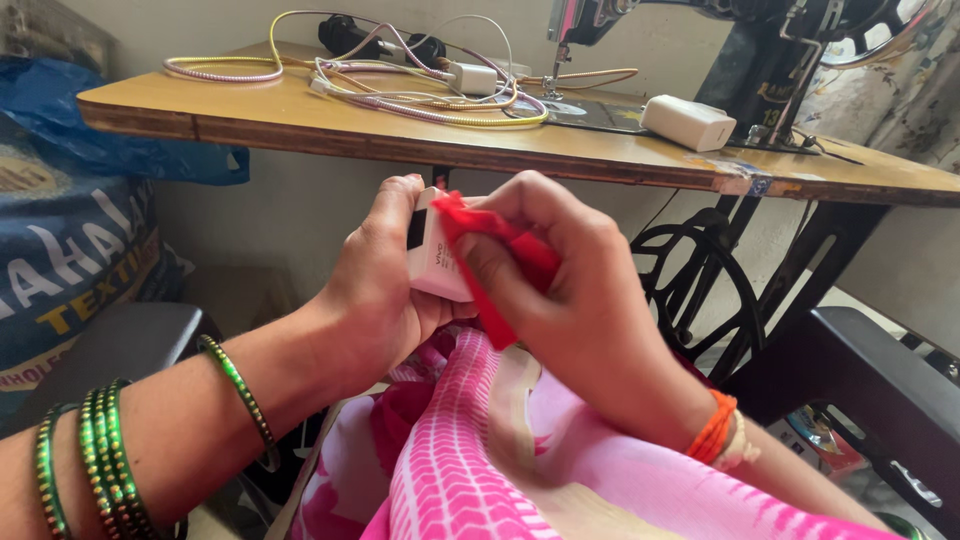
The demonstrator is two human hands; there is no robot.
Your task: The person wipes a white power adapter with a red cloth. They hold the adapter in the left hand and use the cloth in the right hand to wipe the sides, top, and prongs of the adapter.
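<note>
Head view looks down over a lap draped in pink and white patterned cloth (470, 470), the nearest thing in sight. Just above that cloth, the left hand (380, 290) wraps its fingers (395, 200) closed around a small white rectangular plastic charger block (435, 260), gripping it from the left side. Green bead bangles (105, 455) sit on the left forearm, nearer the camera than the block. The right hand (580, 300) presses against the block's right side, its fingers (540, 205) closed on a red strip of cloth (500, 265) that lies across the block's face and hangs down past its lower edge. An orange thread band (712, 428) circles the right wrist, below and right of the block.

Left of the block and lower stands a dark seat (120, 345), with a blue printed sack (70, 250) behind it. Right of the block, a black plastic chair (860, 385) shows beyond the right arm.

Above and behind the block runs the edge of a wooden desk (300, 125). On it, farther back, lies a tangle of pink, yellow and white cables (390, 85), and right of these a second white plastic charger (688, 122). A black sewing machine (770, 50) stands at the desk's far right, with its black iron treadle frame (700, 280) under the desk, right of the held block.
</note>
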